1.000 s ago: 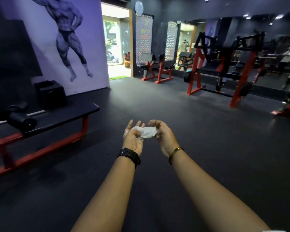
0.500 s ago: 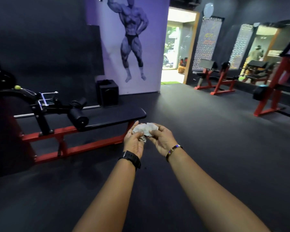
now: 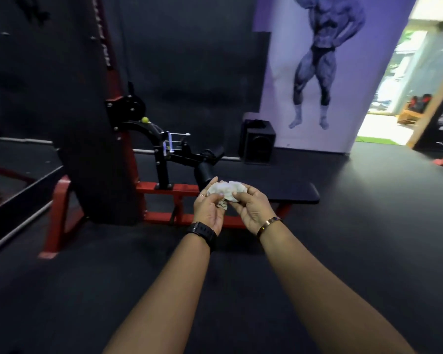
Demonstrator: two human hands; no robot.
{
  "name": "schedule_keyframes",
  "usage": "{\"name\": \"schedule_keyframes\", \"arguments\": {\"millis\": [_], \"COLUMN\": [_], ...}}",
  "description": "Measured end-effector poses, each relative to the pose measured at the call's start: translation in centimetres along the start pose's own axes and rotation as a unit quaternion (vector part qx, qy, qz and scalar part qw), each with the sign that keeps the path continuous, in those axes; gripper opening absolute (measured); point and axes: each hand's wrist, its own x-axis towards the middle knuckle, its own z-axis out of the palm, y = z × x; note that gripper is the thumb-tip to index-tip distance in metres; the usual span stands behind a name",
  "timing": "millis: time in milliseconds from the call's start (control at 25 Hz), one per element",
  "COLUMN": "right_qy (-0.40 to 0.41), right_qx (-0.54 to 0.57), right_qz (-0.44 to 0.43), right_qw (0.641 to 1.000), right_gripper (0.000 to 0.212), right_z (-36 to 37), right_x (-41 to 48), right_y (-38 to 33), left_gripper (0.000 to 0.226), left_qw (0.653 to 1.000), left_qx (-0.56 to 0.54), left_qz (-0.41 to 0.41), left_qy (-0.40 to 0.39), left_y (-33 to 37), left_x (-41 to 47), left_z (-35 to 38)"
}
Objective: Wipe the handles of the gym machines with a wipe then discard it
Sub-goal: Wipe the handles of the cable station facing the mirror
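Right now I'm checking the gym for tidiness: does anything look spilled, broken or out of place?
Nothing stands out. The wipe is merely crumpled, pinched between the left hand and right hand. The red-framed machine stands upright, its bench pad lies level, and the dark floor shows no spill.

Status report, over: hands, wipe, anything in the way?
Left hand and right hand pinch the wipe, crumpled, between them. Machine ahead, not touched yet. Nothing in the way.
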Motion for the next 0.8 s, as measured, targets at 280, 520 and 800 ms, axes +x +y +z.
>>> {"name": "schedule_keyframes", "arguments": {"millis": [280, 520, 800], "right_qy": [-0.134, -0.278, -0.398], "right_qx": [-0.023, -0.078, -0.072], "right_qz": [0.118, 0.238, 0.331], "right_qw": [0.984, 0.927, 0.853], "right_gripper": [0.025, 0.028, 0.019], "right_z": [9.7, 18.5, 28.1], "right_x": [14.1, 22.7, 22.9], "right_y": [5.3, 8.2, 14.9], "left_gripper": [0.044, 0.047, 0.048], "left_qw": [0.984, 0.946, 0.879], "left_qx": [-0.031, -0.02, -0.014], "left_qz": [0.139, 0.251, 0.365], "left_qy": [0.104, 0.205, 0.306], "left_y": [8.6, 16.2, 23.2], "left_x": [11.0, 15.6, 12.6], "left_z": [-6.0, -9.4, -14.3]}}
